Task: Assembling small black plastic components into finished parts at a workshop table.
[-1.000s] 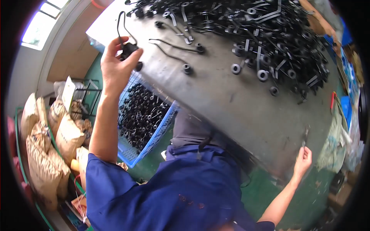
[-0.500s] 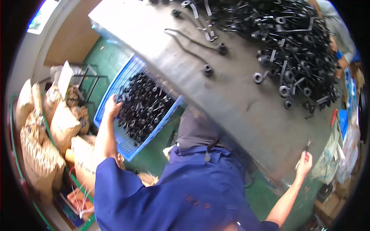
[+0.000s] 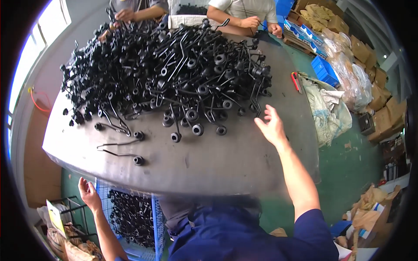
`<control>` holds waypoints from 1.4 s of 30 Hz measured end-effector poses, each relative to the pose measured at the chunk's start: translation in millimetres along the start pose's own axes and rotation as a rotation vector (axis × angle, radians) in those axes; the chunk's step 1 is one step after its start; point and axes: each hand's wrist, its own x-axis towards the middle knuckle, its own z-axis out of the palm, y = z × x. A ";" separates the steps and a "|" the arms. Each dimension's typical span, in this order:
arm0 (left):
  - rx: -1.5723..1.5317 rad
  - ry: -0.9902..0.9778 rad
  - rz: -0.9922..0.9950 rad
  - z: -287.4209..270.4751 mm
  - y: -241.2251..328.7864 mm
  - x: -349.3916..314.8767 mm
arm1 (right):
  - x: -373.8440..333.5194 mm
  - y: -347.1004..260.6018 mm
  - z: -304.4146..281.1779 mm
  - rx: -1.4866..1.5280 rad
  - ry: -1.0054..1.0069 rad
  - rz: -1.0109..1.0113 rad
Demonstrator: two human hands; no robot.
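A large heap of bent black rods with round rubber-like ends (image 3: 191, 65) covers the far half of the grey table (image 3: 217, 167). My right hand (image 3: 272, 127) is over the table at the heap's near right edge, fingers apart, with nothing visible in it. To the left, my left hand (image 3: 89, 196) hovers just off the table's near edge, its fingers loosely spread and holding nothing I can see. Below it stands a blue crate (image 3: 159, 228) with many small black parts (image 3: 130, 217). Loose black rods (image 3: 138, 161) lie apart from the heap on the near left.
Across the table, two people's hands (image 3: 125, 15) (image 3: 250, 21) work at the heap. A red-handled cutter (image 3: 296, 82) lies at the right table edge, by a pale woven sack (image 3: 324, 113). Cartons (image 3: 385, 113) and a blue bin (image 3: 324, 71) stand further right.
The view has swung toward the table. My left hand has come off the crate's rim. My right hand has moved forward to the heap, and the small thin thing it held no longer shows.
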 end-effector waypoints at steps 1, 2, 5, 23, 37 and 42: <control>-0.005 -0.008 0.041 0.6 22.1 1.2 | 9.2 12.9 13.5 0.092 -0.005 0.029; -0.007 -0.017 0.078 1.2 39.1 2.1 | 16.4 21.8 24.0 0.183 -0.015 0.055; -0.019 -0.050 0.091 0.0 86.3 -7.9 | 22.1 17.6 31.3 0.295 0.014 0.088; -0.143 -0.430 0.315 98.9 232.8 -28.0 | -18.8 -33.6 -146.9 0.528 0.320 -0.209; -0.069 -0.359 0.275 196.3 211.2 83.2 | -52.2 -6.3 -22.1 0.579 -0.386 0.459; 0.099 -0.348 0.429 220.3 212.7 111.0 | -75.4 -12.7 2.1 0.332 -0.245 0.051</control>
